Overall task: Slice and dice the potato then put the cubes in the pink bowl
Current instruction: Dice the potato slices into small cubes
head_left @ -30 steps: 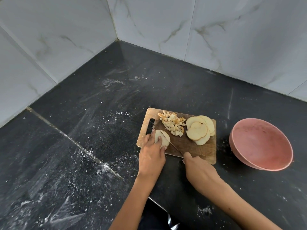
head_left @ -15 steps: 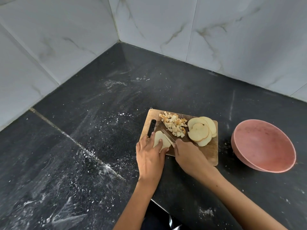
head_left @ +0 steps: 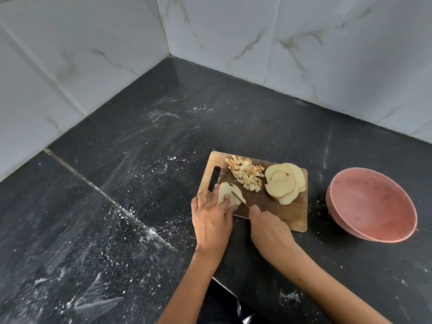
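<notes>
A wooden cutting board [head_left: 280, 208] lies on the black counter. On its near left corner my left hand [head_left: 210, 218] holds down a potato slice [head_left: 225, 192] with curled fingers. My right hand [head_left: 268, 230] grips a knife [head_left: 239, 198], whose blade lies across that slice; the handle is hidden in my fist. A pile of potato cubes [head_left: 246, 174] sits at the board's far side, and a stack of round potato slices [head_left: 284, 183] lies to their right. The pink bowl [head_left: 374, 206] stands empty to the right of the board.
White marble-tiled walls [head_left: 210, 43] meet in a corner behind the counter [head_left: 117, 183]. The dark counter is streaked with white powder on the left. A dark object with a metal edge [head_left: 233, 302] shows at the near edge between my arms.
My right hand first moved forward onto the board and brought the knife to the slice. The blade now sits across the slice, with a cut strip beside it. My left hand stayed on the slice.
</notes>
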Available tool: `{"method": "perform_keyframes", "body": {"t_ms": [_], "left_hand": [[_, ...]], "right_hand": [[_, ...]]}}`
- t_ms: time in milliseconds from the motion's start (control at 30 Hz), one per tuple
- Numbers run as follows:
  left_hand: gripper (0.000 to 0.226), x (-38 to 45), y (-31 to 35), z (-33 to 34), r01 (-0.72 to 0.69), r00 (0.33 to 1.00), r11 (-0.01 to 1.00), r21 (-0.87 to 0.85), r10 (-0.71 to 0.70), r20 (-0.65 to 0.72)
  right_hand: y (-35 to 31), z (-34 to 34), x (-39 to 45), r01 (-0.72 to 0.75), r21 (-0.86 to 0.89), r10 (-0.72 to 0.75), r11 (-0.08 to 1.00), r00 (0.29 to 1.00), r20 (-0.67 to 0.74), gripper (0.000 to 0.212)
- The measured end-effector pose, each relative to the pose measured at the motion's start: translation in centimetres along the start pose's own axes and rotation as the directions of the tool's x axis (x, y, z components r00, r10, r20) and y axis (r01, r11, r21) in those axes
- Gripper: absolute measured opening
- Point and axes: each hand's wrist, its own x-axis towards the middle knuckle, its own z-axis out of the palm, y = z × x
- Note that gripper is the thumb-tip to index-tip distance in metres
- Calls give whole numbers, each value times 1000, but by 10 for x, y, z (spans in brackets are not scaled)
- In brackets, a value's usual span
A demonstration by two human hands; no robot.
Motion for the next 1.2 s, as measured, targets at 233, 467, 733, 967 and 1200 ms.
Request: {"method": "perform_keyframes", "body": {"t_ms": [233,467,733,967,1200], "left_hand": [[25,-2,-1,0,-19,1000,1000,25,19,1],[18,-6,1,-3,-18,1000,997,70,19,-20],[38,-8,0,-2,12,999,1000,-10,-12,37],[37,-7,-1,-2,5,1000,1000,8,-5,2],[32,-6,-6,4,-2,1000,1000,31,1,22]], "right_hand": [[31,6,-28,45,-5,-45,999,998,40,13],[9,-5,-10,165,129,-140,978,974,-178,20],[-20,-7,18,167,87,-151,982,975,-164,24],[-25,-4,22,115,19,-112,993,987,-112,24],[13,10,-8,47,-8,-46,999,999,29,25]]}}
